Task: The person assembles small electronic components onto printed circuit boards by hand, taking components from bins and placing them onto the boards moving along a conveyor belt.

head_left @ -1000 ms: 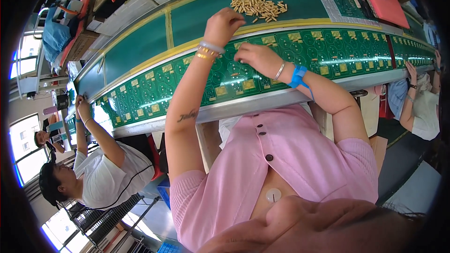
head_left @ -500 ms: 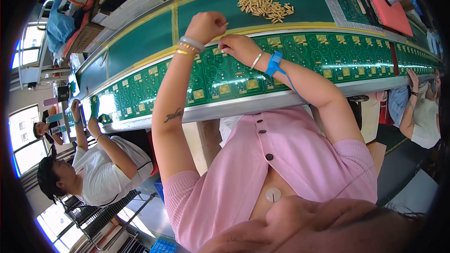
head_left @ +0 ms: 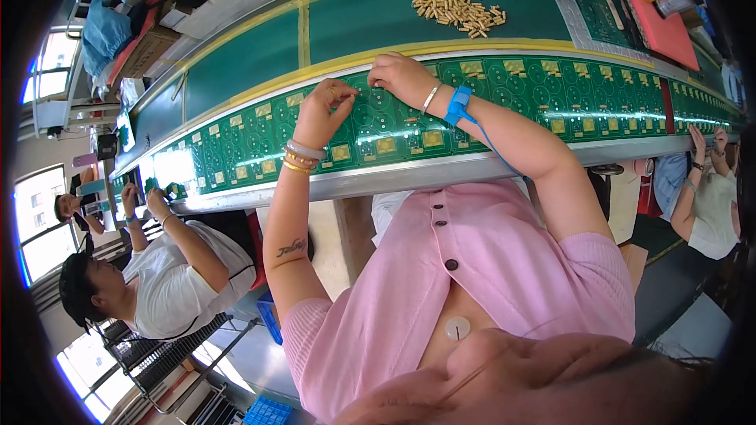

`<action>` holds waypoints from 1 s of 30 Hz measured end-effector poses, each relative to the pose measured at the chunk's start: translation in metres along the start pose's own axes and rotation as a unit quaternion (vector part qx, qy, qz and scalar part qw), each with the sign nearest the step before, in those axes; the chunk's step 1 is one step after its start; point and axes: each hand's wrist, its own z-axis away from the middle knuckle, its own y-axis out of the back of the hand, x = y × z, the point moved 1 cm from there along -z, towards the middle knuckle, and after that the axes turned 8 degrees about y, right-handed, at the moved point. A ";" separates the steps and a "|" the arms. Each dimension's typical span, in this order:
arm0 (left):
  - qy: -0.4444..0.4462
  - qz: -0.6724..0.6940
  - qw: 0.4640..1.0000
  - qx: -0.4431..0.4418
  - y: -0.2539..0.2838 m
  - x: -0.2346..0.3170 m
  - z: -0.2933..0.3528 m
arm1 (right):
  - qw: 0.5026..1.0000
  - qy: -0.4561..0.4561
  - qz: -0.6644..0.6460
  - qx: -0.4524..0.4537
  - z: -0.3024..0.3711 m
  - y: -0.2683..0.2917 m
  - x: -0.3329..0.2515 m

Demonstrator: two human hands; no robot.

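A long row of green circuit boards [head_left: 472, 114] with round printed outlines and gold pads lies in front of me. Over the boards, my left hand [head_left: 324, 110] is bent at the fingers, thumb and fingertips drawn together close to the surface. Just right of it, my right hand [head_left: 403, 83] has its fingertips pinched low at the boards' far edge. Anything in either pinch is too small or hidden to make out. Farther back, a loose pile of small gold-tan cylindrical parts [head_left: 457, 8] rests on the green bench top.
A metal rail [head_left: 378, 175] runs along the near side of the boards. A blue wrist strap [head_left: 459, 106] with a cord circles my right wrist. One co-worker [head_left: 169, 283] sits at the left and another [head_left: 701, 197] at the right. A red-pink tray [head_left: 654, 20] stands back right.
My left hand has come down and toward me, from above the far edge onto the boards. A small thing showed at its fingertips before. My right hand stays nearly in place.
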 end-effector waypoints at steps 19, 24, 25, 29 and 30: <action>0.082 -0.010 0.997 -0.009 -0.012 -0.011 0.033 | 0.940 -0.099 0.323 0.038 0.052 0.098 0.061; 0.094 -0.022 0.995 -0.007 -0.014 -0.012 0.033 | 0.959 -0.078 0.265 0.068 0.049 0.090 0.059; 0.094 -0.022 0.995 -0.008 -0.014 -0.011 0.033 | 0.960 -0.078 0.259 0.068 0.049 0.088 0.058; -0.064 -0.122 0.990 0.002 -0.016 -0.005 0.033 | 0.968 -0.097 0.220 0.072 0.045 0.088 0.050; -0.102 -0.150 0.983 0.008 -0.018 -0.004 0.032 | 0.968 -0.098 0.220 0.073 0.045 0.089 0.049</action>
